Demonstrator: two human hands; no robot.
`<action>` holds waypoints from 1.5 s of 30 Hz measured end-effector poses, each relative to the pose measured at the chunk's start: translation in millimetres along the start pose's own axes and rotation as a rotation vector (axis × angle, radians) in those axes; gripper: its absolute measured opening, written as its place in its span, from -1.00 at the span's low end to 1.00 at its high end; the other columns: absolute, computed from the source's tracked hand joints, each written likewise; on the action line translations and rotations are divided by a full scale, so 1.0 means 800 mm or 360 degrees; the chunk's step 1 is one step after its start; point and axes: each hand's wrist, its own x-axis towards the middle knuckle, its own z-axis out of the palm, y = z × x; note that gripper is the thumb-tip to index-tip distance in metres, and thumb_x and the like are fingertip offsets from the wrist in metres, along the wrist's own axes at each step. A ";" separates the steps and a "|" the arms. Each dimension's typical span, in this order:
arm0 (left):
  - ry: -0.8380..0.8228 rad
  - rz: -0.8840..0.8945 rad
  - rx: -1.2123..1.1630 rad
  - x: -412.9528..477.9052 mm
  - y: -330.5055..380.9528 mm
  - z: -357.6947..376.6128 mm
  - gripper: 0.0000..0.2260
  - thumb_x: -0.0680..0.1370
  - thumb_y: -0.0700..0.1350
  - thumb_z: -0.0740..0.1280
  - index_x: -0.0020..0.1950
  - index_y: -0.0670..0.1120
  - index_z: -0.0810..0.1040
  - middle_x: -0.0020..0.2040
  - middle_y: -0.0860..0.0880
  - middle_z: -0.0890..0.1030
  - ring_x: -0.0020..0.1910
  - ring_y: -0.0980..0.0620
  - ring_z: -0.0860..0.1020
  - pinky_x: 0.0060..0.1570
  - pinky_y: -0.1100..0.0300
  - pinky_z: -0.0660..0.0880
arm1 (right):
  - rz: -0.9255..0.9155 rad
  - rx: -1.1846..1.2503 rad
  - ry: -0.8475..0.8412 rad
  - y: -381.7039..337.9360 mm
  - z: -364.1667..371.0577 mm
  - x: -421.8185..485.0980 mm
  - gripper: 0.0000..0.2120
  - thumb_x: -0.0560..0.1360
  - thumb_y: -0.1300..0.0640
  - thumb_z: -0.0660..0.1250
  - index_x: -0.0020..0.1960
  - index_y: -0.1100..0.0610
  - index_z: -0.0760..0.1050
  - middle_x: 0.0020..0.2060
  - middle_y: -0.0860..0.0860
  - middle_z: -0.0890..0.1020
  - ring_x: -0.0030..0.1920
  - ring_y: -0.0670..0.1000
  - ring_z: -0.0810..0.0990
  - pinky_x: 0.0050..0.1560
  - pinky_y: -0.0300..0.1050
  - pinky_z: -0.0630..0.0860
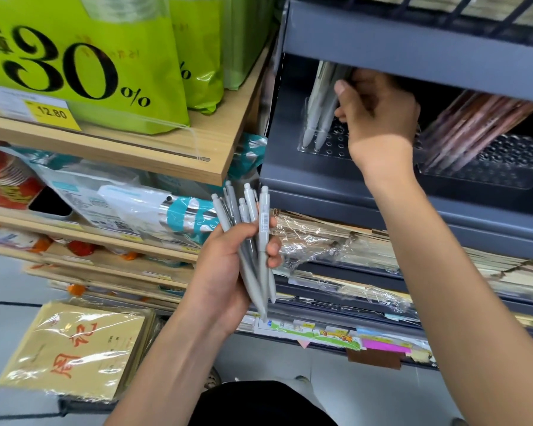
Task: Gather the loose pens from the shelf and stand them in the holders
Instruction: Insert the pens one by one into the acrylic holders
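Reading the signs first, you have a green bag (105,56) on the wooden shelf (166,149) at upper left printed with a large black "30%", and a yellow price tag (54,113) below it reads "12.80". Down at lower left lies a plastic-wrapped tan packet (74,345) with red Chinese characters, apparently "周记". Your hands are well apart. Your left hand (225,272) is low in the middle, palm up, fingers and thumb wrapped round a bundle of grey pens (253,241). They are slim, matte, pale-grey click pens, fanned slightly with their buttons up and their tips pointing down past your palm. One carries a small white barcode sticker whose print is too small to read. Your right hand (379,118) reaches up into the grey metal shelf (382,192), fingers curled, thumb and forefinger right against the standing grey pens (317,118). Motion blur keeps you from telling whether it pinches one. Those pens lean with their tips set into the holes of a clear holder (330,146). Just to the right, a second clear holder (511,167) carries a slanted row of brownish-pink pens (474,127).
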 end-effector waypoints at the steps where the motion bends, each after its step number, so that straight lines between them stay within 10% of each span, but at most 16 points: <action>1: -0.0002 -0.0003 0.0025 0.000 0.002 -0.002 -0.85 0.58 -0.31 0.13 -0.01 -0.22 0.49 -0.21 -0.13 0.47 -0.44 0.04 0.44 -0.48 0.23 0.42 | 0.0012 0.0053 -0.0001 0.000 -0.001 0.000 -0.91 0.47 -0.02 0.34 -0.16 -0.08 0.44 -0.33 -0.18 0.60 -0.31 -0.04 0.65 -0.01 0.07 0.60; 12: -0.0008 -0.0003 0.0301 -0.001 0.006 -0.010 -0.89 0.56 -0.29 0.23 0.05 -0.26 0.51 -0.26 -0.14 0.52 -0.43 0.02 0.48 -0.46 0.21 0.46 | 0.0200 0.0358 0.0091 0.000 -0.014 -0.044 -0.95 0.49 0.21 0.38 -0.10 0.08 0.56 -0.22 0.02 0.65 -0.24 -0.03 0.58 -0.18 -0.05 0.54; 15: 0.0032 0.0050 0.0364 0.004 0.001 -0.005 -0.86 0.62 -0.32 0.19 0.13 -0.26 0.50 -0.23 -0.17 0.53 -0.43 0.01 0.49 -0.47 0.20 0.46 | 0.0198 0.0282 -0.0229 -0.010 -0.029 -0.086 -0.88 0.48 0.11 0.40 -0.24 0.00 0.60 -0.37 -0.10 0.65 -0.39 -0.22 0.50 -0.32 -0.33 0.40; 18: 0.0015 0.0148 0.0514 0.010 -0.007 0.005 -0.87 0.63 -0.31 0.21 0.09 -0.20 0.54 -0.28 -0.13 0.55 -0.42 0.00 0.51 -0.46 0.19 0.46 | 0.0201 0.0281 -0.0660 -0.014 -0.034 -0.127 -0.89 0.44 0.05 0.47 -0.22 0.06 0.64 -0.33 0.03 0.65 -0.34 -0.12 0.48 -0.35 -0.15 0.41; 26: 0.0017 0.0240 0.0808 0.022 -0.031 0.028 -0.85 0.64 -0.23 0.25 0.09 -0.06 0.58 -0.25 -0.09 0.65 -0.39 -0.03 0.61 -0.39 0.13 0.57 | 0.0387 0.0531 -0.0763 0.008 -0.066 -0.130 -0.95 0.45 0.24 0.46 -0.12 0.19 0.60 -0.30 0.01 0.63 -0.31 -0.10 0.55 -0.30 -0.19 0.49; 37: 0.0031 0.0250 0.0801 0.024 -0.051 0.063 -0.79 0.65 -0.20 0.24 0.26 -0.15 0.34 0.09 -0.07 0.71 -0.37 -0.05 0.59 -0.38 0.14 0.54 | 0.0203 0.0909 0.0117 0.026 -0.118 -0.062 -0.91 0.57 0.26 0.21 0.03 0.12 0.42 -0.12 0.09 0.65 -0.18 0.17 0.70 -0.14 0.00 0.64; 43: 0.0042 0.0291 0.0833 0.021 -0.051 0.067 -0.82 0.66 -0.20 0.21 0.25 -0.12 0.35 0.05 -0.09 0.71 -0.34 -0.06 0.60 -0.34 0.13 0.56 | -0.0204 0.0293 0.0395 0.021 -0.100 -0.041 -0.70 0.52 0.07 0.21 -0.03 -0.37 0.47 -0.24 -0.14 0.65 -0.15 0.11 0.66 -0.04 0.22 0.58; 45: 0.0067 0.0327 0.0824 0.018 -0.051 0.066 -0.83 0.66 -0.20 0.21 0.25 -0.11 0.36 0.02 -0.10 0.71 -0.35 -0.07 0.60 -0.36 0.13 0.56 | -0.0215 0.0227 0.0330 0.024 -0.088 -0.034 -0.88 0.53 -0.01 0.20 -0.02 -0.20 0.47 -0.27 -0.14 0.63 -0.19 0.10 0.65 -0.06 0.22 0.57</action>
